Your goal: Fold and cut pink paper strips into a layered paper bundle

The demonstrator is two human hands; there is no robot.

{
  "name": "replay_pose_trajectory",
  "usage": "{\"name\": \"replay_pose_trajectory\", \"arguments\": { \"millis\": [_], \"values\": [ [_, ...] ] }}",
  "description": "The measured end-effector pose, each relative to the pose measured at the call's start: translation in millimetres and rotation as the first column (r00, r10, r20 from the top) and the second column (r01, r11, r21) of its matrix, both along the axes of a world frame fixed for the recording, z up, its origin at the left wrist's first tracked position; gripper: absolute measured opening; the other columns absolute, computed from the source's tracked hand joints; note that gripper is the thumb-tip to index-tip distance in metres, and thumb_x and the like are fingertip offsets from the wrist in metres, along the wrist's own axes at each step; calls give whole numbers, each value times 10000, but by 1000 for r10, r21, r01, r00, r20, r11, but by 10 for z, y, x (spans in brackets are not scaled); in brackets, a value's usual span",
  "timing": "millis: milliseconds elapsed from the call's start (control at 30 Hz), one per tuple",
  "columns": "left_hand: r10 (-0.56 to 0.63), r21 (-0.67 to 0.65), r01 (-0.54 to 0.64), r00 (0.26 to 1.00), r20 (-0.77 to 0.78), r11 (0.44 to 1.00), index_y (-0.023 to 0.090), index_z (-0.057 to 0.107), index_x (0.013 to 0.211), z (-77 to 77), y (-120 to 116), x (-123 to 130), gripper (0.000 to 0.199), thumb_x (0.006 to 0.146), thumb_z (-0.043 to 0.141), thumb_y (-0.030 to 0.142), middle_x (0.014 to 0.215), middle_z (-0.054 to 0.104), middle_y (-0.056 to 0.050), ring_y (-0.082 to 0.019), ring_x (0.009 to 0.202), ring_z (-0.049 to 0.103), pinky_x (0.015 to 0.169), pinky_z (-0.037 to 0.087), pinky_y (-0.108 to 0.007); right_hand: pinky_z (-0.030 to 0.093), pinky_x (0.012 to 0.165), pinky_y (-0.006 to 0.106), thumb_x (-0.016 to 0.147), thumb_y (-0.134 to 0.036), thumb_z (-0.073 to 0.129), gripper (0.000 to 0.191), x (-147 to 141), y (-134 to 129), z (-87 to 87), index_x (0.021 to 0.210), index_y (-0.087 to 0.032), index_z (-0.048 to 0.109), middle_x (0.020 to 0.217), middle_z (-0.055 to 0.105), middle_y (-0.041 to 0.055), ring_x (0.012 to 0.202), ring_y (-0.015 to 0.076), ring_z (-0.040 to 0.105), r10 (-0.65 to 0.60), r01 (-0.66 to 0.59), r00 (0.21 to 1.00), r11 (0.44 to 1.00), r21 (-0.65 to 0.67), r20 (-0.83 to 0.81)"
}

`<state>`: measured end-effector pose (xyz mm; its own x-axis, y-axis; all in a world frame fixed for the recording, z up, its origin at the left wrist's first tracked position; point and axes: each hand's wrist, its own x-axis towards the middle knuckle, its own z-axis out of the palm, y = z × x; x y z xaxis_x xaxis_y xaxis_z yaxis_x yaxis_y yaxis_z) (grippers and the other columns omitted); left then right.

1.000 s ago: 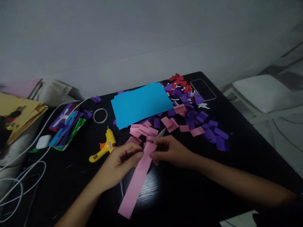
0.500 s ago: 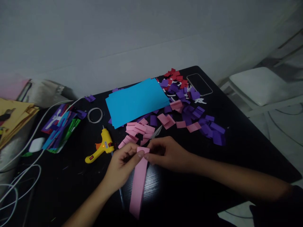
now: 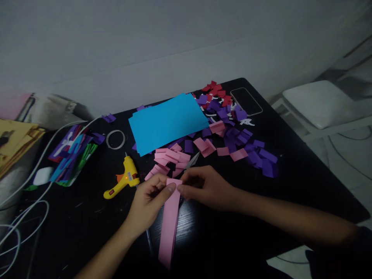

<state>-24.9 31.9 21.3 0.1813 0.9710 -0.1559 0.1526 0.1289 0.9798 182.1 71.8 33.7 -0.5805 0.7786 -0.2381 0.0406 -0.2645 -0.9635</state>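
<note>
A long pink paper strip (image 3: 169, 228), layered at its edge, hangs toward the front of the black table. My left hand (image 3: 152, 203) pinches its top end, thumb on the face. At the strip's right top edge, my right hand (image 3: 205, 188) has thumb and finger closed on the same strip. Scissors (image 3: 192, 161) lie just beyond my hands, blades showing and handles mostly hidden. Cut pink pieces (image 3: 171, 156) are heaped behind my left hand. A yellow glue gun (image 3: 123, 178) rests left of my left hand.
Blue sheets (image 3: 168, 124) lie at the table's back. Purple pieces (image 3: 269, 162), red pieces (image 3: 215, 90) and a phone (image 3: 246, 101) are to the right. Tape ring (image 3: 115, 139), coloured paper strips (image 3: 72, 155) and white cables (image 3: 43, 190) are at left. A white chair (image 3: 319, 102) stands beyond.
The view has shifted slightly. Both hands keep hold of the pink strip's top, with almost no change in their grip.
</note>
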Motion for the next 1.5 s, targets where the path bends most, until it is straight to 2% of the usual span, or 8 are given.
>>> {"name": "replay_pose_trajectory", "arguments": {
  "millis": [167,367,467,567,733,1033,1233,1500],
  "values": [
    [-23,11,23,1000,-2,1000,195,644,774,16,7,11,282,975,639,392,651,509,37,-110,586,412,552,326,-223,460,599,240,845,-313,722,179,2,-4,8,752,-176,655,667,649,-7,623,127,599,11,-11,1000,1000,-7,-1],
    [-32,-7,32,999,-16,999,190,667,801,20,-8,18,265,964,652,397,663,526,31,-112,596,437,562,334,-225,434,579,229,866,-291,725,155,6,-9,-8,778,-166,695,675,645,-13,610,110,567,53,-57,997,996,76,48],
    [-18,-18,18,1000,1,1000,185,658,776,4,-5,1,285,956,662,407,670,513,28,-115,609,434,572,338,-228,501,668,247,841,-273,777,132,24,12,-35,902,-173,716,791,688,0,707,128,637,7,-7,1000,994,108,3],
    [-5,-47,7,999,46,999,183,653,760,-16,12,-17,307,940,681,430,655,484,33,-112,600,410,560,323,-227,557,780,288,816,-277,826,255,45,50,-80,1036,-190,732,923,737,28,836,162,703,-7,19,994,993,116,-105],
    [-7,-87,16,995,103,996,177,664,773,-38,22,-24,310,929,698,443,639,456,40,-101,582,370,540,286,-226,579,817,310,841,-302,831,149,47,95,-129,941,-196,797,910,782,40,850,180,732,12,13,987,988,153,-159],
    [-21,-69,29,993,119,997,167,691,802,-44,17,5,282,915,717,424,609,446,54,-85,548,327,509,243,-217,562,733,259,824,-298,859,130,31,88,-158,893,-193,825,858,798,45,785,162,735,-16,55,989,962,266,-150],
    [-10,-32,14,993,114,999,171,698,793,-33,10,21,245,909,719,385,602,465,52,-84,540,339,501,253,-207,570,723,262,838,-298,848,112,39,85,-167,896,-205,823,856,801,39,777,162,742,-10,50,991,950,308,-132],
    [-2,-27,5,996,94,1000,166,692,773,-11,10,24,238,901,717,365,583,444,56,-78,514,338,478,247,-194,568,720,238,827,-270,857,128,43,102,-169,908,-180,815,859,802,41,776,153,744,-8,48,992,948,313,-128]
  ]
}}
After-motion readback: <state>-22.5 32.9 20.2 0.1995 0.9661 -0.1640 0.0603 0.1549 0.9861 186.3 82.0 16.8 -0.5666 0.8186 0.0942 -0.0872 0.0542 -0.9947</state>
